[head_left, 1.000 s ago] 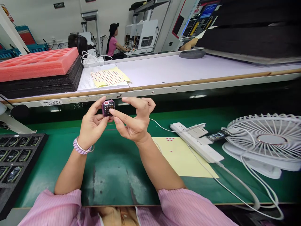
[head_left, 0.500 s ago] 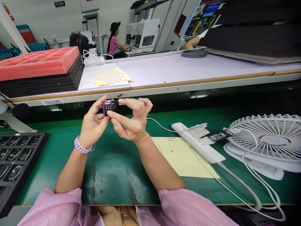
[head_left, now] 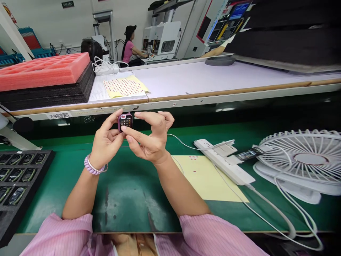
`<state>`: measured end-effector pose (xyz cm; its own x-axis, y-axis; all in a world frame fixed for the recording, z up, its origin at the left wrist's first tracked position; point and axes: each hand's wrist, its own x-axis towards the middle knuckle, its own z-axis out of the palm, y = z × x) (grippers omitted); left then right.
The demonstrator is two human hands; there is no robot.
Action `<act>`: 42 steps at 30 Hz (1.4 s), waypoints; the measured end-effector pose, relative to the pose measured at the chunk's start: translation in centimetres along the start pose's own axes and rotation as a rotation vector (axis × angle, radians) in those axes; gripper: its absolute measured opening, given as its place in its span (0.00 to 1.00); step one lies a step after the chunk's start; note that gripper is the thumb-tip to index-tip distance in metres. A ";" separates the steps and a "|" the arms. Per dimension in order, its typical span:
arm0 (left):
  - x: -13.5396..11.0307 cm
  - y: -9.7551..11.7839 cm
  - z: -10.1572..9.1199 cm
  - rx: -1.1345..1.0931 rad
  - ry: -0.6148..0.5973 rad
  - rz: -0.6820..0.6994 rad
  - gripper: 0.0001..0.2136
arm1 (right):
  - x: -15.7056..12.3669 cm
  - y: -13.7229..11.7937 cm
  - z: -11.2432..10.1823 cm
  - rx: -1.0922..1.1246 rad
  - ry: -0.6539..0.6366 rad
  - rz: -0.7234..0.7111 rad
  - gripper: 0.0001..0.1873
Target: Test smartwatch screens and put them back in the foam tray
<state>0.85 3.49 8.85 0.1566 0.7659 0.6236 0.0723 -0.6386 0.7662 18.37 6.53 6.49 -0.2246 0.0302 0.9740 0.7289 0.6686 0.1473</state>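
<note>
A small smartwatch point(head_left: 128, 122) with a purple case is held up over the green bench, its lit screen showing a keypad and a red-and-white sticker at its top. My left hand point(head_left: 107, 140) grips the watch by its left side between thumb and fingers; a lilac coil band circles that wrist. With one finger, my right hand point(head_left: 151, 137) touches the lower left of the screen. The other right fingers are apart and hold nothing. At the left, a black foam tray point(head_left: 48, 167) carries several watches with greenish cases in its slots.
Right of my arms, a yellow sheet point(head_left: 210, 190) lies partly under a white power strip point(head_left: 226, 163) with trailing cables. A white fan point(head_left: 306, 160) stands beyond it. Pink foam point(head_left: 45, 73) tops black foam on the raised shelf point(head_left: 181, 80). Another person point(head_left: 129, 48) sits behind.
The watch and both my hands have shifted very slightly right. My finger stays on the screen. In the background, an arm at the upper right has stretched further left.
</note>
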 end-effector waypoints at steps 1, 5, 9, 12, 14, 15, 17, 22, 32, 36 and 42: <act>0.0 0.0 0.0 0.000 0.003 -0.003 0.27 | 0.0 0.0 -0.1 0.004 0.010 -0.002 0.12; 0.0 0.2 -0.1 -0.005 0.001 -0.020 0.27 | 0.0 0.0 -0.2 -0.006 0.012 0.013 0.12; 0.0 0.2 0.0 -0.010 -0.004 -0.011 0.27 | -0.1 0.4 0.1 0.010 0.033 0.017 0.13; -0.1 0.1 0.0 -0.014 0.001 -0.008 0.27 | -0.2 0.4 0.2 -0.021 -0.008 0.048 0.13; -0.1 0.1 -0.1 -0.015 0.001 -0.012 0.27 | -0.2 0.3 0.2 -0.018 -0.010 0.053 0.13; -0.1 0.1 -0.1 -0.015 0.000 -0.013 0.27 | -0.2 0.2 0.1 -0.011 0.003 0.046 0.13; -0.1 0.2 -0.2 -0.013 -0.001 -0.013 0.27 | -0.1 0.2 0.0 0.001 0.042 0.020 0.13; -0.1 0.1 -0.3 -0.018 0.003 0.018 0.27 | 0.2 0.3 -0.1 0.032 0.109 -0.010 0.13; -0.1 -0.1 -0.2 -0.032 -0.019 0.079 0.26 | 0.4 0.3 -0.1 -0.023 0.125 -0.025 0.13; -0.1 -0.2 -0.3 0.000 -0.021 0.086 0.26 | 0.6 0.0 -0.3 -0.005 0.127 -0.025 0.12; 0.0 -0.2 -0.3 0.010 -0.011 0.098 0.26 | 0.9 -0.6 -0.2 0.045 0.135 -0.025 0.13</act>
<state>0.55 3.58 8.76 0.1740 0.6990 0.6936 0.0662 -0.7111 0.7000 17.83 6.01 7.27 -0.1514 -0.0848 0.9848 0.6934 0.7009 0.1670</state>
